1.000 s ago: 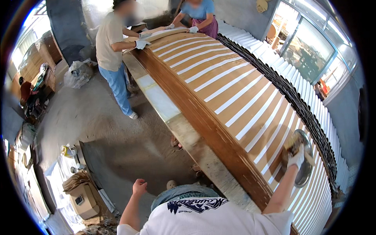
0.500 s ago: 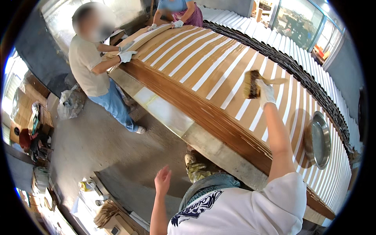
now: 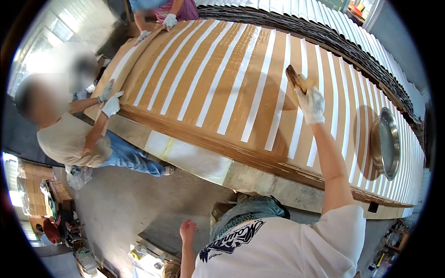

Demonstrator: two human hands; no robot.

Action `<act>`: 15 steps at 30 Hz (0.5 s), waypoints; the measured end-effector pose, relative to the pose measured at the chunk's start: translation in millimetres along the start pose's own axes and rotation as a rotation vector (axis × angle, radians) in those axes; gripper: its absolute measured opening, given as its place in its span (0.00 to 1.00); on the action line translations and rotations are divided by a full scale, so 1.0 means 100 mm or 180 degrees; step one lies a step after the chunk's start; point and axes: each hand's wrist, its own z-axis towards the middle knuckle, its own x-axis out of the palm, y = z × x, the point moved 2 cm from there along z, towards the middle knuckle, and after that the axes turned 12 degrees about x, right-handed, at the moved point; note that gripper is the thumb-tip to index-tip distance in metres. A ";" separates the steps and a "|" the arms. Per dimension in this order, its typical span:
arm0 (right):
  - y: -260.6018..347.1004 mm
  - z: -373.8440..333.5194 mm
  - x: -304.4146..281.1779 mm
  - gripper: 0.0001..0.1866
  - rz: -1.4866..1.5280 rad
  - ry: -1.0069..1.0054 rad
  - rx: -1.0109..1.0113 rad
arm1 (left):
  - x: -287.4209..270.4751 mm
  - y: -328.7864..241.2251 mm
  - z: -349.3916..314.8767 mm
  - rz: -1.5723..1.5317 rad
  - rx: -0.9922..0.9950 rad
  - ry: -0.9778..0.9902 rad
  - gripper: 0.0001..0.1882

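Right hand (image 3: 311, 102), in a white knit glove: closed round a brush with dark brown bristles (image 3: 292, 76), held out over the middle of the stack. Whether the bristles touch the surface, cannot tell. Left hand (image 3: 188, 230): bare, loosely relaxed, gripping nothing, low and apart from the stack.

Long stack of thin brown sheets (image 3: 249, 83) lies across the view on a pale, flat-topped bench (image 3: 199, 160); top face carries many parallel white stripes (image 3: 258, 83). Shallow silver metal basin (image 3: 377, 148) rests on the striped face, right of the brush.

At the left end, 2 co-workers: 1 in beige T-shirt and blue jeans (image 3: 69, 143), 1 in blue top and purple patterned garment (image 3: 183, 9). Both have white-gloved hands (image 3: 111, 105) at a curved brown sheet edge (image 3: 139, 55). White corrugated panels (image 3: 320, 18) run beyond the far long side.
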 end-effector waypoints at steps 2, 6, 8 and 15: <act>-0.03 -0.46 -0.23 0.24 0.0018 -0.0558 -0.0707 | 0.10 0.01 0.12 0.0561 -0.0164 0.0311 0.20; -0.23 -1.46 -0.43 0.21 -0.1090 -0.0366 -0.1067 | 0.66 -0.92 0.62 0.1418 0.0680 0.1261 0.18; -0.25 -1.61 -0.49 0.20 -0.1116 0.0025 -0.0904 | 0.82 -1.26 0.93 0.1915 0.1370 0.1621 0.18; -0.28 -1.44 -0.92 0.19 0.0917 0.0511 0.0253 | 0.98 -1.78 2.23 0.1086 0.1063 0.2001 0.16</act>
